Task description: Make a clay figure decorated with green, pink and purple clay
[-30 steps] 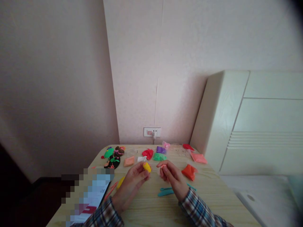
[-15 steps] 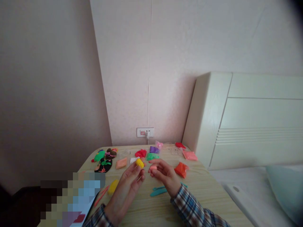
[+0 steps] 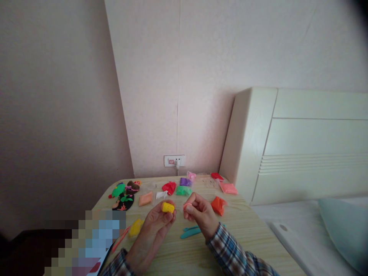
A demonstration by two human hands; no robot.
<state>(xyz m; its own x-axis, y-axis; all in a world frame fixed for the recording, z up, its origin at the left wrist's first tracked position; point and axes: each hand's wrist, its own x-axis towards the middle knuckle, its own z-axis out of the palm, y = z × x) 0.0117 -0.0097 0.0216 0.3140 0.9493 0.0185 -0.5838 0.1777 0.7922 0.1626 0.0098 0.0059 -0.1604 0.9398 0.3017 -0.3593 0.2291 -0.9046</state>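
My left hand (image 3: 159, 221) is closed around a small yellow block of modelling clay (image 3: 168, 207), its dotted face turned up toward me. Just to the right, my right hand (image 3: 200, 214) pinches a small piece of pink clay (image 3: 188, 207) between thumb and fingers. A gap separates the two hands above the table. Under my right hand lie teal modelling tools (image 3: 190, 232), partly covered by it. A yellow clay packet (image 3: 136, 228) rests beside my left wrist.
Along the back of the wooden table (image 3: 241, 237) lie clay packets: peach (image 3: 145, 199), red (image 3: 169, 188), green (image 3: 183, 191), purple (image 3: 185, 181) and orange (image 3: 218, 206). Finished clay figures (image 3: 123, 199) sit at the left. A pixelated area covers the lower left. A bed (image 3: 304, 222) adjoins the right side.
The yellow block has been lowered and turned so its dotted face shows more. My right fingers have closed more tightly on the pink clay. The view has shifted slightly.
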